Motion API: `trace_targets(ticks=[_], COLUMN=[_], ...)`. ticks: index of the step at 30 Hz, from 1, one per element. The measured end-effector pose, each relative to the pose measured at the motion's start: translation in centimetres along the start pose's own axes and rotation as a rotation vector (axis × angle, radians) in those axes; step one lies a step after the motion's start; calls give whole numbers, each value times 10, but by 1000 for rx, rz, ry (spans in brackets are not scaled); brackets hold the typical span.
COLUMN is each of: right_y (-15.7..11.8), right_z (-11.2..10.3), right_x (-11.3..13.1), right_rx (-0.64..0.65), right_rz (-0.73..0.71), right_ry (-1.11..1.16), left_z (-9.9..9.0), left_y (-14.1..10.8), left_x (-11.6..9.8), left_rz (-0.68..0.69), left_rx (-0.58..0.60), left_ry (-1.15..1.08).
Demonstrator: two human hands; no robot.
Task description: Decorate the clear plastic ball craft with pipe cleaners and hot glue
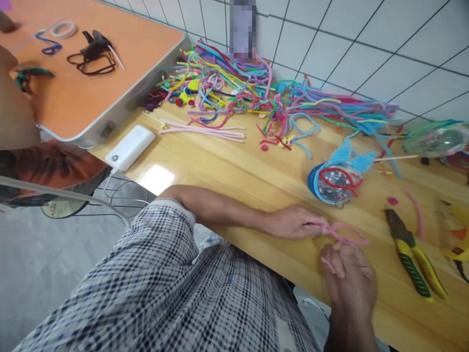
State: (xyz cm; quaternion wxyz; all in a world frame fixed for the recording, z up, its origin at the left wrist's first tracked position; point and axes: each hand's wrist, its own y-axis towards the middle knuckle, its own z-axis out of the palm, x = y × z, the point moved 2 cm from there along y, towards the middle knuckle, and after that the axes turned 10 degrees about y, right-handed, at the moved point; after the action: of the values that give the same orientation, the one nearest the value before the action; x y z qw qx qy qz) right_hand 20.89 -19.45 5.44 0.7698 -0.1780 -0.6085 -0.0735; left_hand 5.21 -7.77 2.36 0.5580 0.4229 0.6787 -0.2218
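Between my two hands is a pink pipe cleaner (352,226) bent into a pointed loop, its strands crossing near my left fingertips. My left hand (298,221) pinches one end of it just above the table. The fingers of my right hand (350,269) are closed on the loop's lower side, and a short pink end sticks out by the thumb. Beyond my hands stands a clear round piece wrapped in blue (335,183), with two light blue ears and a red pipe cleaner across its front. To the right lie pliers (412,254) with yellow and black handles.
Heaped pipe cleaners (234,83) in many colours line the wall. Several pale pink ones (205,131) lie apart near a white power bank (131,148) with a cable. A glue gun (456,230) is at the right edge. Another person's arm (16,98) rests by the orange table (120,29).
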Motion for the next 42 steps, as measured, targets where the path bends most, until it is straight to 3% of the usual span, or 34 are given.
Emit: trace_targets(ticks=[3, 8, 13, 16, 18, 20, 22, 25, 27, 29, 32, 34, 36, 39, 42], right_y=[-2, -3, -11, -8, 3, 15, 19, 4, -10, -16, -8, 1, 11, 24, 31], right_z=[-9, -36, -35, -35, -39, -41, -40, -34, -38, -47, -58, -57, -52, -54, -61], right_x=[0, 9, 24, 39, 47, 49, 47, 43, 48, 57, 68, 70, 64, 51, 39], right_rx=[-22, -110, -82, -90, -44, 11, 111, 354, 400, 311, 33, -141, -173, -258, -260], right_rz=[77, 50, -120, -272, -266, -197, -102, 29, 23, -27, -96, -193, -213, -226, -241], right_ry=[-94, -294, -708, -900, -939, -911, -867, -845, -842, -846, -887, -859, -811, -703, -628], left_z=[-3, 1, 1, 1, 0, -2, -5, -7, -2, 5, 11, 9, 4, 1, 0], left_y=[3, 6, 7, 4, 2, -1, -1, 1, 2, 1, -5, -10, -13, -14, -13], left_x=[3, 0, -3, -11, -20, -28, -33, -28, -20, -12, -8, -10, -14, -20, -26], left_rz=[31, 89, 103, 179, 216, 226, 181, 55, 4, 6, 15, -36, -39, -8, -34], left_rx=[-19, 48, 29, 149, 260, 297, 209, -4, -32, 35, 122, 105, 93, 254, 364], left_ry=[52, 6, 138, 271, 268, 215, 156, 106, 88, 58, 16, 60, 83, -1, -150])
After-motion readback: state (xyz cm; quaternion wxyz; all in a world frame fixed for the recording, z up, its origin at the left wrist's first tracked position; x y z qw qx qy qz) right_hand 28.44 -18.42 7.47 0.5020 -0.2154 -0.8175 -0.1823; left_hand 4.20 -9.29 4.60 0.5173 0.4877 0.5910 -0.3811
